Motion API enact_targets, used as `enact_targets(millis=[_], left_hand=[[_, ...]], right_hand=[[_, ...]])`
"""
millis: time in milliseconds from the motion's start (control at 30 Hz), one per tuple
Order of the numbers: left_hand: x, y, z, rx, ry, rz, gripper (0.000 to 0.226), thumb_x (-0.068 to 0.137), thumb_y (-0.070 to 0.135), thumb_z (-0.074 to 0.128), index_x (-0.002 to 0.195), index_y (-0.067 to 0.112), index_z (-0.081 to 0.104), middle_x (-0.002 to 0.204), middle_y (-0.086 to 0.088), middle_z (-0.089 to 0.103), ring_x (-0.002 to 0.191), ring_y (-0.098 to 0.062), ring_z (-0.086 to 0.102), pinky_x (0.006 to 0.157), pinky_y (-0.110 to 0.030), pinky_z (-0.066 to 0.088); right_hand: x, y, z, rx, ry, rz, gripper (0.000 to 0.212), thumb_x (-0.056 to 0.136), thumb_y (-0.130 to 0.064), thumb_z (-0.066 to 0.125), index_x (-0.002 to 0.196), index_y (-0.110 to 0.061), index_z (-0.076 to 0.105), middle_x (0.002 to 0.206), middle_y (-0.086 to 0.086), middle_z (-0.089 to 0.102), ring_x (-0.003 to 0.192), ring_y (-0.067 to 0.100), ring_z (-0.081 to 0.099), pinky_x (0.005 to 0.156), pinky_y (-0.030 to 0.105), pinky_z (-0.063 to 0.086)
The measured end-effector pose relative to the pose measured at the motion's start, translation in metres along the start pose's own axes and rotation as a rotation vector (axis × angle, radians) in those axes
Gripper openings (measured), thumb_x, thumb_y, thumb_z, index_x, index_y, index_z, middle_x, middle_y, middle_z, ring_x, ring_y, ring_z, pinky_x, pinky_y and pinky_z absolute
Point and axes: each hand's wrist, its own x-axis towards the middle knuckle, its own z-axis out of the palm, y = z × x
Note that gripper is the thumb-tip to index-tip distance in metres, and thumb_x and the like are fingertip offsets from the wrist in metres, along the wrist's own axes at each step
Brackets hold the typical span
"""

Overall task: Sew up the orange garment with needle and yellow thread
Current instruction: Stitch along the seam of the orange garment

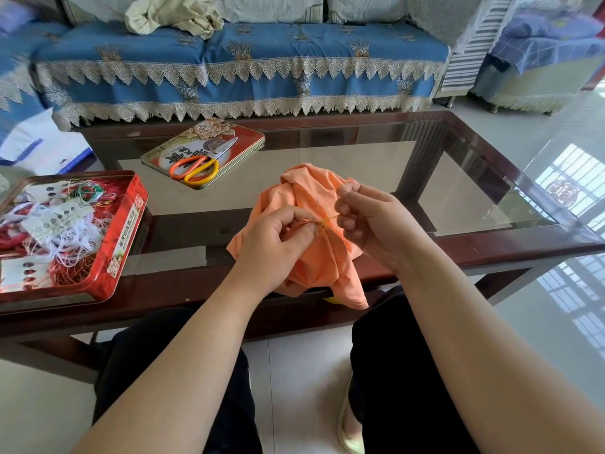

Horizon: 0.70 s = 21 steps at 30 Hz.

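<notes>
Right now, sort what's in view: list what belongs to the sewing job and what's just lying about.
In the job:
- orange garment, pinched by the left hand
- yellow thread, held by the right hand
- needle: too thin to make out

Lying about:
- scissors on the tin lid
- red tin of threads
- cloth on the sofa

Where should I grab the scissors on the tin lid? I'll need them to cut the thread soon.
Take the scissors by the orange and yellow handle loops, coming from the near side. They lie flat on the tin lid, loops toward the person, closed blades pointing away towards the sofa.
</notes>
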Motion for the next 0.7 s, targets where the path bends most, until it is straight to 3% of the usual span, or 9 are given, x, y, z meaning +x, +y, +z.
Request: enact_targets(millis=[100,233,367,500,700], left_hand=[[-0.001,0.000,0.000,0.008,-0.005,0.029,0.012,0.094,0.032,0.059,0.093,0.042,0.063,0.098,0.024,0.060,0.094,0.017,0.051,0.071,-0.001,0.042],[-0.001,0.000,-0.001,0.020,0.008,0.049,0.012,0.095,0.032,0.058,0.093,0.043,0.061,0.097,0.024,0.060,0.093,0.018,0.051,0.070,0.000,0.043],[-0.001,0.001,0.000,0.050,-0.001,0.050,0.009,0.095,0.034,0.057,0.098,0.042,0.061,0.097,0.027,0.058,0.092,0.021,0.050,0.070,0.000,0.042],[-0.003,0.005,0.002,0.033,-0.027,0.065,0.012,0.095,0.028,0.060,0.099,0.039,0.062,0.093,0.029,0.058,0.088,0.025,0.050,0.071,0.002,0.040],[-0.005,0.010,0.000,0.026,-0.105,0.035,0.011,0.093,0.029,0.062,0.091,0.039,0.065,0.083,0.030,0.064,0.085,0.020,0.053,0.070,0.001,0.041]], right_hand=[[0.004,0.004,0.004,-0.169,0.059,-0.009,0.011,0.098,-0.016,0.054,0.090,-0.007,0.056,0.059,-0.001,0.051,0.048,0.009,0.048,0.043,0.018,0.042],[0.002,0.005,0.006,-0.309,0.069,0.010,0.027,0.097,-0.026,0.055,0.100,-0.002,0.067,0.054,-0.003,0.046,0.048,0.008,0.044,0.049,0.020,0.040],[0.000,0.004,0.008,-0.409,0.065,-0.028,0.030,0.092,-0.035,0.059,0.089,-0.009,0.073,0.051,-0.002,0.043,0.047,0.009,0.040,0.050,0.022,0.039],[0.001,0.001,0.010,-0.450,0.076,-0.030,0.024,0.089,-0.029,0.067,0.088,-0.006,0.074,0.046,-0.005,0.045,0.045,0.008,0.038,0.048,0.021,0.036],[0.007,-0.006,0.016,-0.462,0.171,-0.090,0.025,0.095,-0.026,0.057,0.077,-0.013,0.069,0.056,-0.002,0.047,0.050,0.009,0.038,0.048,0.021,0.035]])
